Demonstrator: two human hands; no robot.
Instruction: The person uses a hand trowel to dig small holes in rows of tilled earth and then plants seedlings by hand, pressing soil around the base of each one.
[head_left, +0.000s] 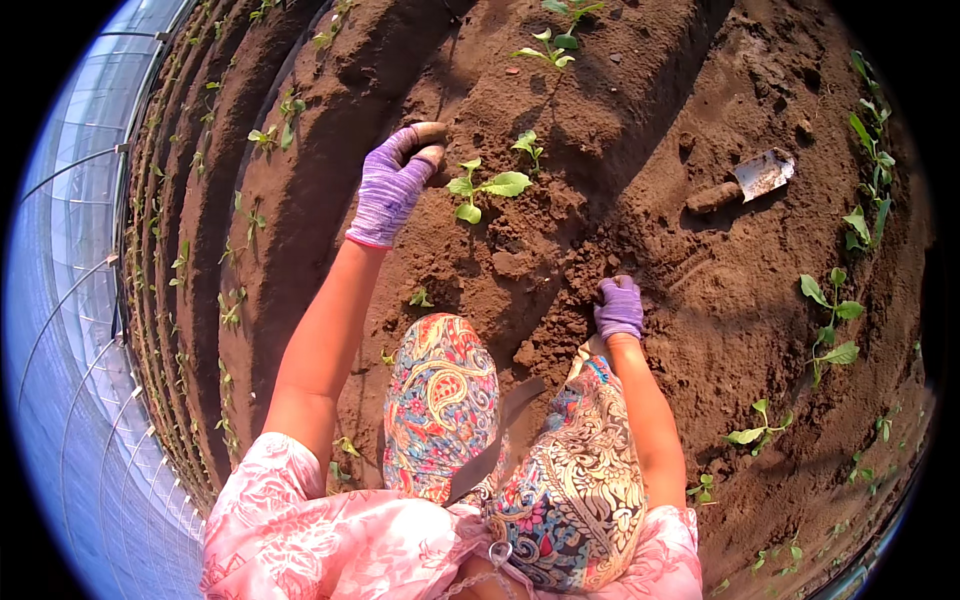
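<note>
My left hand (401, 180), in a purple knit glove with soil-stained fingertips, is over the soil bed just left of a leafy seedling (472, 191); thumb and fingertips are close together, and whether something thin is between them cannot be told. A smaller seedling (528, 147) stands right of that one. My right hand (620, 306), gloved alike, is low against loose, crumbly soil (592, 262) beside my knee, its fingers curled and partly hidden. A hand trowel (763, 176) with a soil-caked blade lies on the ground to the upper right, touched by neither hand.
Raised soil ridges with rows of seedlings (289, 112) run along the left. More seedlings (832, 307) grow on the right, and two (551, 52) at the top. A tiny seedling (421, 298) is just beyond my knee. Greenhouse film on hoops (67, 300) curves along the far left.
</note>
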